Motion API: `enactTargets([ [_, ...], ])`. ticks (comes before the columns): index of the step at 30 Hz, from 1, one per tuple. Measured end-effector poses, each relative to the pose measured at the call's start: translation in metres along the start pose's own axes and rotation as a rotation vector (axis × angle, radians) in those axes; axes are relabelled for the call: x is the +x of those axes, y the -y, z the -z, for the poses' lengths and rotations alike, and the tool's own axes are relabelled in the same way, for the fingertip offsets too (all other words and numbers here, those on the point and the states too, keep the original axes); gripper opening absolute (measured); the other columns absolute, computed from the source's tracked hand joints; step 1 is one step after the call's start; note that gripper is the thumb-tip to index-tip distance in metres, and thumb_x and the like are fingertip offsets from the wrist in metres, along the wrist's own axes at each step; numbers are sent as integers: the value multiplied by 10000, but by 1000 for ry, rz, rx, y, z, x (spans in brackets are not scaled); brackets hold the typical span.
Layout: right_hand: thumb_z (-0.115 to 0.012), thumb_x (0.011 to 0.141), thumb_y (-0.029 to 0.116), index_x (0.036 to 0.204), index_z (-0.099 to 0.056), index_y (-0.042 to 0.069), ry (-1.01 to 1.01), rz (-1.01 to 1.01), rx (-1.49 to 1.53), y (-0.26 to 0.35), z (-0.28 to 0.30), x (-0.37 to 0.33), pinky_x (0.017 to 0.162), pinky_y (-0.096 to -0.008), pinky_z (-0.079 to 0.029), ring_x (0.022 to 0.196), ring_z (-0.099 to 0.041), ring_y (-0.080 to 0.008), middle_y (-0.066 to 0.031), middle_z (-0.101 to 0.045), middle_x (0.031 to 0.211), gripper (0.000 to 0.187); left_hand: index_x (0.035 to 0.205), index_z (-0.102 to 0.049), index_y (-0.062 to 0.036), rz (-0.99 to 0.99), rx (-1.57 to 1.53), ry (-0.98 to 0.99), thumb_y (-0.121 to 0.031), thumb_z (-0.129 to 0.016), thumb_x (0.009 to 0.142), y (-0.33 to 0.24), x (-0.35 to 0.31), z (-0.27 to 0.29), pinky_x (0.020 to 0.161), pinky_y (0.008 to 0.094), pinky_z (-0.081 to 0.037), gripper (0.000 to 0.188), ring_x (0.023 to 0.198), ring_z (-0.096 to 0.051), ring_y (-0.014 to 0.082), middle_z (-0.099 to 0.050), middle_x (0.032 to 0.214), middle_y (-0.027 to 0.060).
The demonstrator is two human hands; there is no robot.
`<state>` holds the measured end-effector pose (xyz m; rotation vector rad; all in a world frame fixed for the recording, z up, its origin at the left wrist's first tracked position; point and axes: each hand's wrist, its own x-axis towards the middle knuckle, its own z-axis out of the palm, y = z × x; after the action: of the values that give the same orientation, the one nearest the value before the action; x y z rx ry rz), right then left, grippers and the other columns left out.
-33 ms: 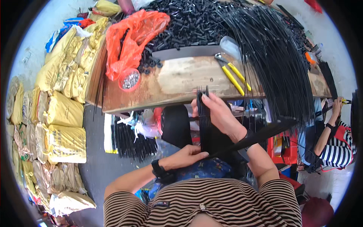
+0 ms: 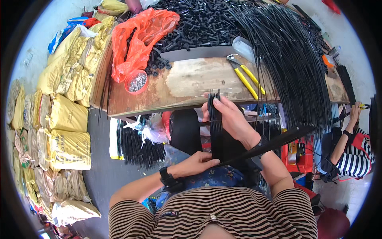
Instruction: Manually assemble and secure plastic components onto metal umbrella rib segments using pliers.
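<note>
My left hand [image 2: 197,162], closed, pinches the lower corner of a flat bundle of thin black strips [image 2: 215,129] between thumb and fingers. Near that corner a long black band [image 2: 274,142] slants up to the right, crossing over my right wrist. My right hand [image 2: 229,117] wraps the bundle's upper part, thumb pressed on its front, other fingers partly hidden behind. The separate strip tips stick up at the edge of a wooden table [image 2: 191,77]. Fine straight wires lie just beyond those tips. Yellow-handled cutters [image 2: 245,83] rest to their right.
A red bowl [image 2: 136,92] of small metal pieces stands beside an orange-red plastic bag [image 2: 129,49]. Short black tubes [image 2: 199,26] lie heaped behind. Long black strips [image 2: 294,67] hang over the table's right edge. Yellow sacks [image 2: 71,149] line the left; a person [image 2: 356,155] works at right.
The far end of the black band has shifted slightly to the right. Both hands keep their hold, and the view has moved a little.
</note>
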<state>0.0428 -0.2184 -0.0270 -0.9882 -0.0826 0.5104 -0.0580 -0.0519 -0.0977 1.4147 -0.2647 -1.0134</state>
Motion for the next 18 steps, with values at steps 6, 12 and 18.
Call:
enactTargets([
  [6,-420,1003,221,1278,-451,20,1,-30,-17,0,-3,-4,793,-305,-499,835,-585,-130,-54,-591,965,342,1033,-628,29,89,-15,-4,-288,-556,956,-22,-10,-5,590,210,-426,335,698,-497,25,-594,805,-45],
  [12,-463,991,210,1224,-505,21,-38,8,-71,-3,-10,-2,746,-270,-503,785,-587,-108,-38,-606,928,303,1153,-574,6,-104,19,-144,-211,-557,954,-29,-8,21,786,269,-481,295,891,-568,94,-615,946,16],
  [18,-494,976,197,1147,-541,14,-72,82,-81,-8,-3,-3,687,-236,-512,730,-596,-87,-36,-628,910,255,1151,-557,48,-319,-108,-348,-144,-565,945,-84,-18,47,876,272,-488,282,972,-607,133,-627,1082,88],
])
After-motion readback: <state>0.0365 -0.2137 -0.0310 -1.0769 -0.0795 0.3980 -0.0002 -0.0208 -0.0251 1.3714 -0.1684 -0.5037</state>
